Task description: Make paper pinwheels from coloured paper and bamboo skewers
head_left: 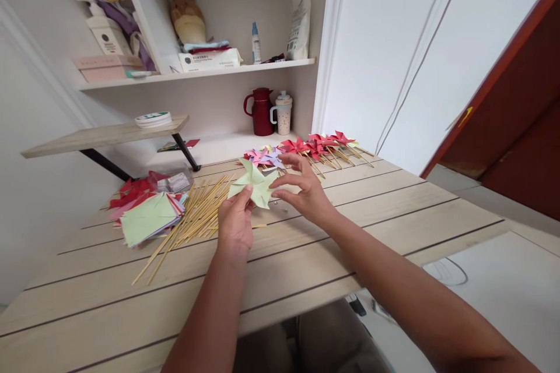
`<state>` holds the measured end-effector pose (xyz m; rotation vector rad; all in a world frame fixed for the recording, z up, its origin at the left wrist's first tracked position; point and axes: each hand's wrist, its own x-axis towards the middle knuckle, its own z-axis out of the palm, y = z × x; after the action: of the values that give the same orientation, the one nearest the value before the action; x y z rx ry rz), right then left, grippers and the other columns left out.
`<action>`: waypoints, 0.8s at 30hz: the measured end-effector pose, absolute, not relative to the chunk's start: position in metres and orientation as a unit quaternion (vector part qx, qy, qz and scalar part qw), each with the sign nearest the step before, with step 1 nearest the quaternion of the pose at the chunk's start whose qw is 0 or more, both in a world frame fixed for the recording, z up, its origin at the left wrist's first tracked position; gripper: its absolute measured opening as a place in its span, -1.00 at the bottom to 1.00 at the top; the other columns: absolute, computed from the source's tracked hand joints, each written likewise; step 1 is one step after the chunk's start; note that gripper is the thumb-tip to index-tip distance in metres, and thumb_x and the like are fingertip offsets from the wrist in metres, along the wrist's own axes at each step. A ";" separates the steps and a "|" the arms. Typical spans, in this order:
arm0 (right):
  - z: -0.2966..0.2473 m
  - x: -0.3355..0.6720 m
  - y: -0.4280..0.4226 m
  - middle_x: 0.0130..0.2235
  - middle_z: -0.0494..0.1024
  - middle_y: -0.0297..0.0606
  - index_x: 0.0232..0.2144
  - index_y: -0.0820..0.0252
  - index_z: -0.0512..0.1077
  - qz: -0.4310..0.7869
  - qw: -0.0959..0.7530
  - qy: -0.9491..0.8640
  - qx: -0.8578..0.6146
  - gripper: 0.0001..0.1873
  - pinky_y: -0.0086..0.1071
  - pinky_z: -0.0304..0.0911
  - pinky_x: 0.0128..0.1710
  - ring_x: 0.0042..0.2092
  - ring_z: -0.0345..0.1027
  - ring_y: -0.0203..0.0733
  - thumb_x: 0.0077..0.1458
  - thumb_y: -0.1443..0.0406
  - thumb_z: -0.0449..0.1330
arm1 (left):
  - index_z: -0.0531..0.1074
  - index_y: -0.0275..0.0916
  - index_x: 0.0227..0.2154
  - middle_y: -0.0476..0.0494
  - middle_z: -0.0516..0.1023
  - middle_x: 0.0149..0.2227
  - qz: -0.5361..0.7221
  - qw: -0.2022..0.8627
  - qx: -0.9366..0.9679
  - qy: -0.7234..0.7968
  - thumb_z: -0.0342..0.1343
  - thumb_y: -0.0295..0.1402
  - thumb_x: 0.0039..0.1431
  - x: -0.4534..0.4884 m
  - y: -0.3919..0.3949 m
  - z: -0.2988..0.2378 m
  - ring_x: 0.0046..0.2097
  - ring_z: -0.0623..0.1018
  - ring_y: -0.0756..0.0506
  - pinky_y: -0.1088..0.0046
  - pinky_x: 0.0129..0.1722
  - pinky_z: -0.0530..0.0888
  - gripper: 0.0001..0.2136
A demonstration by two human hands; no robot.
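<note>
My left hand (235,222) pinches a pale green paper pinwheel (254,183) from below, holding it just above the wooden table (306,245). My right hand (304,189) is beside it on the right, fingers curved, with the fingertips touching the pinwheel's right edge. A loose pile of bamboo sticks (196,215) lies just left of my left hand. One stick lies under the pinwheel, by my left hand.
A stack of coloured paper squares (149,217) lies at the left. Finished pink and purple pinwheels (265,157) and red pinwheels (321,144) on sticks lie at the back. A red jug (261,112) and a cup (283,113) stand below the shelf.
</note>
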<state>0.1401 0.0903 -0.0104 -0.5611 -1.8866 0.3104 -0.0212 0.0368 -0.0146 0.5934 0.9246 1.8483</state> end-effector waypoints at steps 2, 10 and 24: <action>-0.011 0.140 0.092 0.21 0.35 -0.16 -0.35 -0.01 0.64 0.132 0.540 -0.796 -0.238 -0.97 0.05 0.21 0.26 0.26 0.25 0.09 0.08 0.24 0.41 | 0.63 -0.31 -0.38 -0.22 0.69 -0.22 0.754 0.480 0.239 0.379 0.50 -0.35 -0.25 -0.021 0.036 -0.014 -0.17 0.64 -0.11 0.43 -0.15 0.50 -0.69; -0.010 0.138 0.089 0.09 0.48 -0.18 -0.39 0.02 0.62 0.147 0.536 -0.794 -0.247 -0.94 0.01 0.21 0.24 0.19 0.33 0.04 0.14 0.25 0.35 | 0.63 -0.31 -0.36 -0.21 0.69 -0.23 0.728 0.501 0.270 0.382 0.51 -0.35 -0.27 -0.016 0.034 -0.014 -0.17 0.64 -0.11 0.42 -0.13 0.49 -0.67; -0.010 0.135 0.085 0.05 0.58 -0.20 -0.45 0.06 0.55 0.196 0.550 -0.768 -0.263 -0.89 -0.01 0.20 0.20 0.14 0.38 0.02 0.11 0.26 0.37 | 0.61 -0.30 -0.39 -0.17 0.69 -0.28 0.751 0.436 0.264 0.419 0.47 -0.37 -0.23 -0.012 0.034 -0.015 -0.17 0.64 -0.12 0.38 -0.11 0.51 -0.73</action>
<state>0.1347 0.0853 -0.0102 -0.6235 -1.8170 0.4634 -0.0121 0.0336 -0.0149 0.6571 1.0425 1.8698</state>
